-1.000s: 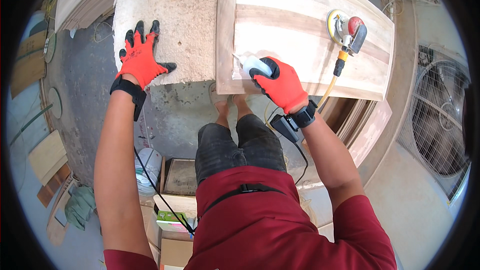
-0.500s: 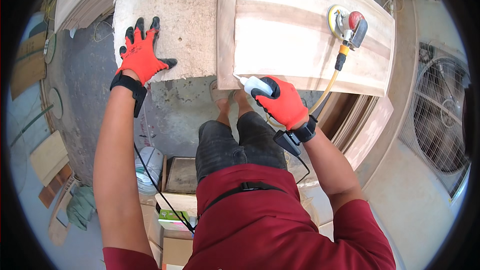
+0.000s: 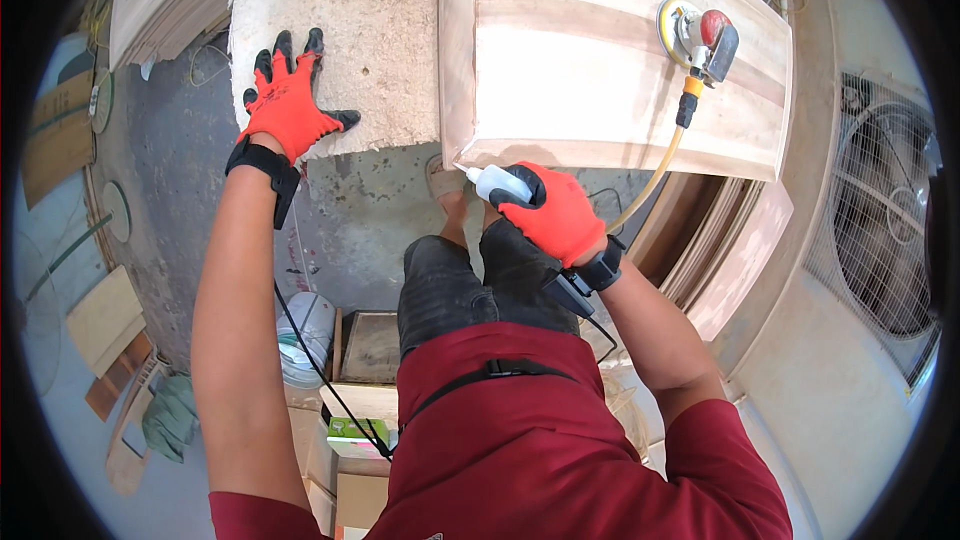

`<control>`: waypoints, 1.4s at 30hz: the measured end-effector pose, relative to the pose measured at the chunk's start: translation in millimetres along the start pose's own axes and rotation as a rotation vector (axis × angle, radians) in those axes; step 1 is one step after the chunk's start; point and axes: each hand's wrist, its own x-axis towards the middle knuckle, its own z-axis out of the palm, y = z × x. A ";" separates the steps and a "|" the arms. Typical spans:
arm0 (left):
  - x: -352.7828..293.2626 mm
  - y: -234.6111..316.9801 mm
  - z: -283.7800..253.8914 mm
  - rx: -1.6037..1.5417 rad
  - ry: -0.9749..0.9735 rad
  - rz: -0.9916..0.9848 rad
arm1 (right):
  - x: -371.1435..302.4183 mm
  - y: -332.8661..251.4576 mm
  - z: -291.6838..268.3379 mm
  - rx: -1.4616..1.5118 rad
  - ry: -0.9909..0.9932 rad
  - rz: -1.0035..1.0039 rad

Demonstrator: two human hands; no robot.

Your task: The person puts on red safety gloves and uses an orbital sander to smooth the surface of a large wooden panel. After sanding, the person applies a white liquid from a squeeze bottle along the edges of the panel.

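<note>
My left hand [image 3: 287, 105], in a red glove with black fingertips, lies open with fingers spread on a rough, pale board [image 3: 390, 50]. In my right hand [image 3: 558, 215], gloved the same way, is a small white squeeze bottle [image 3: 497, 181] with a narrow nozzle. The fingers wrap round its body. Its tip points left, at the near left corner of a framed wooden panel [image 3: 570, 60]; whether it touches the wood I cannot tell. On the panel's right part rests a round sander [image 3: 700, 40] with a red top.
A yellow hose [image 3: 652, 178] runs from the sander over the panel's near edge. Stacked wooden panels [image 3: 715, 240] stand below at the right, near a large caged fan [image 3: 885, 220]. Left of my legs are a clear plastic bucket [image 3: 308, 335] and a wooden box [image 3: 378, 345].
My right hand has moved slightly left and nearer to me with the bottle, whose tip has shifted from the panel's inner corner to the frame's outer corner. The left hand stays spread on the board.
</note>
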 end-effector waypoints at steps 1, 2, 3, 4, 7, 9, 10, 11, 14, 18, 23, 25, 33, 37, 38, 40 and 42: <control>0.6 -0.4 0.5 0.004 -0.005 -0.005 | -0.5 0.7 1.5 -0.012 0.011 -0.025; 0.6 -0.7 0.9 0.000 -0.003 -0.004 | -0.9 -0.4 1.4 -0.003 0.003 -0.005; 0.6 -0.9 1.2 -0.004 -0.002 -0.002 | -1.3 -2.2 0.7 0.007 -0.005 0.016; 0.2 -0.4 0.5 -0.009 0.000 -0.001 | -1.4 -3.5 0.2 0.016 -0.013 0.036; -2.8 2.0 -3.0 -0.010 0.005 0.008 | -2.2 -3.7 -2.3 0.099 0.031 0.070; -1.9 1.2 -1.7 -0.011 0.017 0.013 | -0.6 -2.2 -5.1 0.122 0.010 0.113; -1.8 1.1 -1.1 -0.012 0.022 0.016 | -0.4 -1.5 -5.7 0.133 -0.001 0.135; -2.0 1.0 -1.1 -0.017 0.023 0.016 | -1.4 -0.8 -4.6 0.110 0.003 0.113; -0.6 -0.4 0.4 -0.024 0.016 0.006 | -4.5 0.0 -2.3 0.074 0.012 0.092; 3.1 -2.7 3.7 -0.005 0.001 -0.010 | -4.5 -3.9 -5.4 0.124 -0.001 0.163; 0.2 -0.7 0.5 -0.007 0.013 0.003 | -5.5 -4.6 -7.7 0.176 0.000 0.199; -2.0 2.7 -3.4 0.009 -0.008 -0.017 | -4.5 0.3 -7.1 0.184 0.026 0.183; -2.7 1.7 -2.3 -0.038 0.018 0.013 | -3.6 4.9 -7.3 0.203 0.038 0.192; -3.8 2.6 -2.8 -0.038 0.012 0.006 | -2.3 -0.5 -7.8 0.174 -0.012 0.216; -3.9 2.9 -3.1 -0.028 0.001 0.000 | -1.5 -4.1 -7.9 0.167 -0.016 0.215; -3.3 3.1 -4.9 -0.008 -0.021 -0.012 | 0.7 -10.7 -6.2 0.156 -0.024 0.213; -0.7 0.3 -1.0 -0.012 -0.001 0.004 | 3.6 -10.3 -1.8 0.093 0.007 0.161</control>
